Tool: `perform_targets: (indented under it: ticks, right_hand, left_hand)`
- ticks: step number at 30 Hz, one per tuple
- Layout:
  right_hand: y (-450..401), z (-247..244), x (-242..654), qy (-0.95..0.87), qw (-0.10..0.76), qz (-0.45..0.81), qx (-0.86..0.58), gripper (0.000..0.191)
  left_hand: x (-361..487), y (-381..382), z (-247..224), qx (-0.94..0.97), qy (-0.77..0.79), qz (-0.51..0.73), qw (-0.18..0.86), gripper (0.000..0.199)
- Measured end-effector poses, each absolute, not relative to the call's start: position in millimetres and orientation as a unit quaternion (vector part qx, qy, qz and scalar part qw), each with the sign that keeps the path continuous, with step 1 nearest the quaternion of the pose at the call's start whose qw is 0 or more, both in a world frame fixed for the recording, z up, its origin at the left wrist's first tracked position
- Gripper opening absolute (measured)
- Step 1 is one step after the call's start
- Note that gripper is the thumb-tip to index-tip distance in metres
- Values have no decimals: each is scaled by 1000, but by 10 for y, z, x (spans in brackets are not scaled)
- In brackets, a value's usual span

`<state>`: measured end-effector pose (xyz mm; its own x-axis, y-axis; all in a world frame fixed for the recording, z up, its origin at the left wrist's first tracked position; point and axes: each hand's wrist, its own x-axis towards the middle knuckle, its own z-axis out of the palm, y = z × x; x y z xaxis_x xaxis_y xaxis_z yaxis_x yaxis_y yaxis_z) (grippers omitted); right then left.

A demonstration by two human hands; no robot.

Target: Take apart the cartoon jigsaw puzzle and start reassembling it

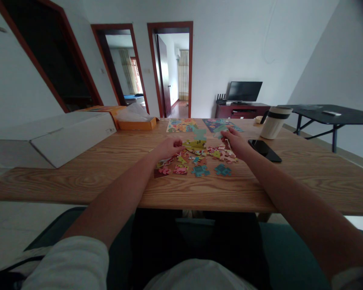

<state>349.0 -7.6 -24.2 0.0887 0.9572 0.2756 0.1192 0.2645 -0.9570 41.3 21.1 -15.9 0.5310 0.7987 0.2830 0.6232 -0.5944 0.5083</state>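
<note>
Colourful jigsaw pieces lie in a loose pile [196, 153] at the middle of the wooden table. My left hand [170, 147] is at the pile's left edge, its fingers curled together; what they hold, if anything, is too small to name. To the right, my right hand [233, 141] pinches a pale green puzzle piece [220, 132] above the table. Two teal pieces [200, 170] [223, 170] lie in front of the pile, with pink pieces [180, 169] to their left. Behind are two printed picture sheets, one yellowish [180, 125] and one blue [213, 124].
A long white box [72, 135] and an orange tray [137, 124] with clear plastic stand on the left. On the right are a black phone [264, 150] and a white cup [275, 123] with a dark band. A black table [335, 114] stands beyond.
</note>
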Motion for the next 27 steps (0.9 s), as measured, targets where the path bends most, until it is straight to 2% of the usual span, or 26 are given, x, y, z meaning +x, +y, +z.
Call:
perform_targets:
  ticks: [6,9,16,20,27]
  right_hand:
    - [-30,-338,3493,-592,495,296,-562,33]
    - [-26,-388,3445,-635,484,259,-543,34]
    - [-162,-378,3203,-657,481,385,-435,35]
    - [-210,-384,3133,-646,480,402,-437,33]
    - [-203,-405,3108,-655,477,399,-428,27]
  left_hand:
    - [418,198,-145,859,410,252,174,31]
    - [420,194,-144,859,410,251,173,30]
    - [471,159,-171,858,401,246,205,26]
    - [535,86,-147,855,407,231,222,20]
    - [567,57,-152,868,385,227,215,22]
